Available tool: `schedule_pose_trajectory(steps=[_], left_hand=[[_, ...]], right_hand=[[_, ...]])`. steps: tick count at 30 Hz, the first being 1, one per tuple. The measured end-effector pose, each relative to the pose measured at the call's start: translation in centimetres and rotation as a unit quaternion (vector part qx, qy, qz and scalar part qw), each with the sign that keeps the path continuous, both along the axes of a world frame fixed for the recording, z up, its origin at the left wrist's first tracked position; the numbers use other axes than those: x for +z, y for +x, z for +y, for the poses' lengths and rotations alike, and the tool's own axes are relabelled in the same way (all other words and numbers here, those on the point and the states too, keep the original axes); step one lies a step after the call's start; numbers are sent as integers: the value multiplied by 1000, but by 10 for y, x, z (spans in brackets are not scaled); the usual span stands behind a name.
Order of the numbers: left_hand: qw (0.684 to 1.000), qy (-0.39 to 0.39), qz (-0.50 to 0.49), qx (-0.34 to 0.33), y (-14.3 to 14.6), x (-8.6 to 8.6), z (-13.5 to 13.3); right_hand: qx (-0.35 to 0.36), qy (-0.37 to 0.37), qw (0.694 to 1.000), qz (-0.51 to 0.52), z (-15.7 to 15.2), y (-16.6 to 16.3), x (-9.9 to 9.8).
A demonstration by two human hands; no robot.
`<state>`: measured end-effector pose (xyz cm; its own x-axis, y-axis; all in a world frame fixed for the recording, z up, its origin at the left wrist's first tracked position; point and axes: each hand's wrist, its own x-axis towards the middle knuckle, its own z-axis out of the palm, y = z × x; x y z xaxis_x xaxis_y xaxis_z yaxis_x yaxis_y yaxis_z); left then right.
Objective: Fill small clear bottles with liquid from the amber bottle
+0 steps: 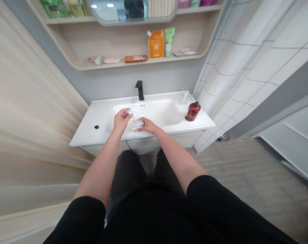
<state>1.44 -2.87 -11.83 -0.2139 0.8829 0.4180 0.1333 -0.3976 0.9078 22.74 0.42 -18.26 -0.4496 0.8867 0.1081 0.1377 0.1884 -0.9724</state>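
Note:
Over the front of the white sink point(166, 113), my left hand point(121, 120) pinches a small white pump head point(129, 112). A thin pale stem runs down from it toward a small clear container point(137, 123). My right hand point(148, 125) grips that container from its right side, with fingers and thumb around it. Whether the stem is inside the container is too blurred to tell. To the right, a brown bottle point(193, 112) stands on the sink's ledge, with no cap seen on its neck.
A black faucet point(139, 90) rises behind the sink. Left on the counter is a round black fitting point(96, 127). The shelf point(113, 65) above holds an orange pouch point(156, 44), a green tube point(169, 42) and a pink case point(112, 60). A tiled wall point(222, 88) borders the right.

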Motion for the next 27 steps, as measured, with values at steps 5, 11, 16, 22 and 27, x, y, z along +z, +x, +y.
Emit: schedule_pose_trajectory(steps=[5,11,16,22,27], left_hand=[[994,8,-107,26,-10,-3,-11],[983,-8,-177,48,-55,-8,-43],[975,-27,-153,160,-121,-6,-73],[916,-158,-41,367,-195,-13,-95],[830,-244,191,463,-211,-24,-101]], right_hand=[[0,-5,1000,2,3,1,-3],[9,-19,1000,19,6,1,-9],[15,-13,1000,25,7,1,-12],[17,-11,1000,15,8,1,-13],[18,-11,1000,19,6,1,-10]])
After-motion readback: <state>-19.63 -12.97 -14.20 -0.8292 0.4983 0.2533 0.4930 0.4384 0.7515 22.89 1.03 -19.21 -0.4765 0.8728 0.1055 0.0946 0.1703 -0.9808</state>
